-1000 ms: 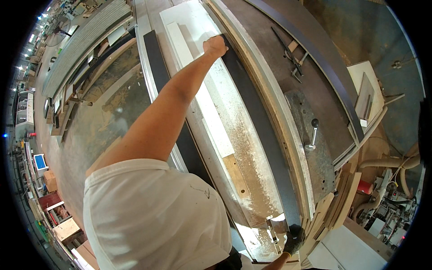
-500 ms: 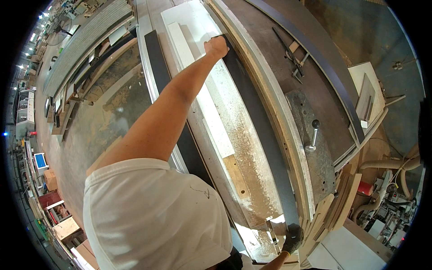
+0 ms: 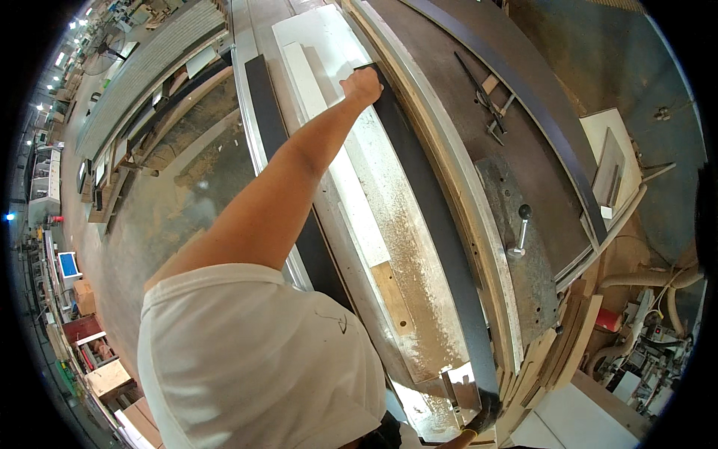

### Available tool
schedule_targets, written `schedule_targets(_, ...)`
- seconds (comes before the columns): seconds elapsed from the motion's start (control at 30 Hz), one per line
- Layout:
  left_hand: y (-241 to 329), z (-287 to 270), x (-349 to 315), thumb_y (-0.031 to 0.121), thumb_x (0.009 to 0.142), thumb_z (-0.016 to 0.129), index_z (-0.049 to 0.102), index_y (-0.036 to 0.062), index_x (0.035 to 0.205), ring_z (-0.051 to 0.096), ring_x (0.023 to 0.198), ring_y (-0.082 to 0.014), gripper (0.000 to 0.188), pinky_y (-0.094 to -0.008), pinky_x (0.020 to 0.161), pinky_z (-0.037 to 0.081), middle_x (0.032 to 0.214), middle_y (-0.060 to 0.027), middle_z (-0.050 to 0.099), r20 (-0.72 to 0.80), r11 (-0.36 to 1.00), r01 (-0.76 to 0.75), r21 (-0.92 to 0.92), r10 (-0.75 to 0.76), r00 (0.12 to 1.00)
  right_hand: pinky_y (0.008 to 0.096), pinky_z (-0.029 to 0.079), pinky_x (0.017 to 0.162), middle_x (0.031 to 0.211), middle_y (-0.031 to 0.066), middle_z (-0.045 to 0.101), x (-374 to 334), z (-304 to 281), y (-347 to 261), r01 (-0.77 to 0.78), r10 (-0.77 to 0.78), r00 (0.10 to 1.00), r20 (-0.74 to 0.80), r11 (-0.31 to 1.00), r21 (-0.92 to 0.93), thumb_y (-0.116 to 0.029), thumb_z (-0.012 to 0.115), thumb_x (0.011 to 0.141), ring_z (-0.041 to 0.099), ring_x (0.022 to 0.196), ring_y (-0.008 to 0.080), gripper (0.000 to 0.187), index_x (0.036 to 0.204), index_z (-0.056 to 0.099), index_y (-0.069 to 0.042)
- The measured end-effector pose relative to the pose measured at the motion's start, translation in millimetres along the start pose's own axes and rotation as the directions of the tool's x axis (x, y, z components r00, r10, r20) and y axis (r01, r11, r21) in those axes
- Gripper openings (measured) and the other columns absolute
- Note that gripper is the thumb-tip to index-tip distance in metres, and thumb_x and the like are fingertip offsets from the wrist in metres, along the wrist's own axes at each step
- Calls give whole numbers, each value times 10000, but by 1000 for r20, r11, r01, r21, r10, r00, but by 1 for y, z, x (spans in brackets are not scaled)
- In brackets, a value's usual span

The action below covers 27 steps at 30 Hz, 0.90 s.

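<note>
The left hand [image 3: 363, 86] curls closed on the dark strip [image 3: 449, 239]; the right hand [image 3: 489, 410], grip unclear, is at its near end. Keep pressure even.

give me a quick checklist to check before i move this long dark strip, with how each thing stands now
1. Left hand at the dark strip's far end: ok, closed over it.
2. Right hand at the near end: ok, though its finger hold cannot be told.
3. Both hands gloved: not ok, dark glove on the right, left bare.
4. White board beside the strip free of dust: not ok, brown dust covers its near part.
5. Lever locked: cannot tell, only its upright stance shows.
</note>
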<state>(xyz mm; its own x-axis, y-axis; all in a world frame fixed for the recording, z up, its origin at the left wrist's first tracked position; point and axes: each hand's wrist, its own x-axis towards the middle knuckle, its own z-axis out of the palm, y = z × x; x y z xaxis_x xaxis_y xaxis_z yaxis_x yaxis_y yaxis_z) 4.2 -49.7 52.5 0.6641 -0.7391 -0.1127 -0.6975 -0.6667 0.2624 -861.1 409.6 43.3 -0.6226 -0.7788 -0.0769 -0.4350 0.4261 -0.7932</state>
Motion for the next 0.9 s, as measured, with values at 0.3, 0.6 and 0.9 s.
schedule_targets(0.3,-13,31,2,379,909,722,748,108,1067,696,1073,-331,315,-490,930,520,1095,-128,745,-89,998,-31,-55,26,996,386,566,809,930,138,742,9,-27,27,-201,187,976,114,971,128,-87,811,836,674,835,242,202,929,680,35)
schedule_targets(0.6,3,18,-8,331,890,716,785,112,893,710,973,-350,230,-453,845,567,949,-153,750,-164,988,-119,-102,101,981,403,585,766,915,110,733,4,-22,35,-181,184,976,-113,983,36,-46,818,806,668,819,235,180,925,708,31)
schedule_targets(0.9,-14,17,25,335,894,715,792,112,914,711,967,-359,237,-450,849,568,960,-150,754,-212,988,-112,-108,88,973,365,589,695,914,88,726,-14,60,-62,-469,387,849,360,865,176,-25,858,752,646,792,224,209,908,722,6)
